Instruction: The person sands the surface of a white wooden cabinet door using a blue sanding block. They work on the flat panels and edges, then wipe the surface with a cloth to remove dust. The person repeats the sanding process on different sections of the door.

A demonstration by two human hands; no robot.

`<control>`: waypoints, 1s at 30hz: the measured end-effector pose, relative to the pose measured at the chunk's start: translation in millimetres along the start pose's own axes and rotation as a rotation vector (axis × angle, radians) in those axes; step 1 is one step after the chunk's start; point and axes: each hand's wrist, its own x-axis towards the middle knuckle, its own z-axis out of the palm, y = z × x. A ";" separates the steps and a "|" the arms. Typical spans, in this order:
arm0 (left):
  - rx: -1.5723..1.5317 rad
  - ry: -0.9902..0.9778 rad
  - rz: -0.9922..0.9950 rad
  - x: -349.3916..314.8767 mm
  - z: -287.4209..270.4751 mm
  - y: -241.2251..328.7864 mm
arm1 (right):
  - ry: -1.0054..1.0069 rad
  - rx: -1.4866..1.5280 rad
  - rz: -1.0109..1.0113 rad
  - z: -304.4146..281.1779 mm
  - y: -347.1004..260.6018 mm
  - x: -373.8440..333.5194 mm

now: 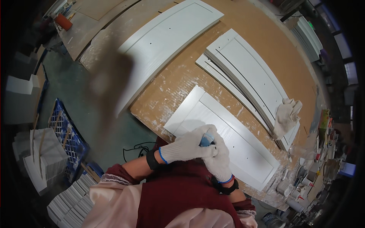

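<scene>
Both hands wear white knit gloves with blue cuffs and meet close in front of my body. My left hand and my right hand are closed around a small blue object. Fingers cover much of it, and its kind cannot be made out. Just beyond and partly beneath the hands, a white framed panel with small dark holes lies flat on the brown, paint-spattered worktable.
A long white panel lies at the far left of the table. Stacked white panels carry a beige cloth. Pots and containers crowd the right. A blue plastic pallet stands left; a dark blur hides part of the view.
</scene>
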 end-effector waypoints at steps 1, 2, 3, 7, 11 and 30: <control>0.007 -0.030 0.028 -2.3 -6.7 3.5 | 0.014 -0.017 -0.043 2.4 2.7 1.5; 0.009 -0.029 0.062 -1.3 -9.5 -1.9 | -0.004 -0.026 -0.045 2.0 0.6 3.0; 0.011 -0.028 0.097 0.6 -10.4 -9.6 | -0.022 -0.035 -0.046 0.3 -2.9 4.7; 0.055 -0.041 0.237 2.9 -17.9 -27.8 | -0.102 0.166 0.115 -0.8 3.9 -1.0; 0.357 0.020 0.298 3.0 -44.3 -30.5 | -0.077 0.359 0.248 -2.4 -10.7 3.1; 0.913 0.295 0.157 53.5 -88.2 -21.8 | -0.229 0.425 0.540 -37.4 29.3 -1.3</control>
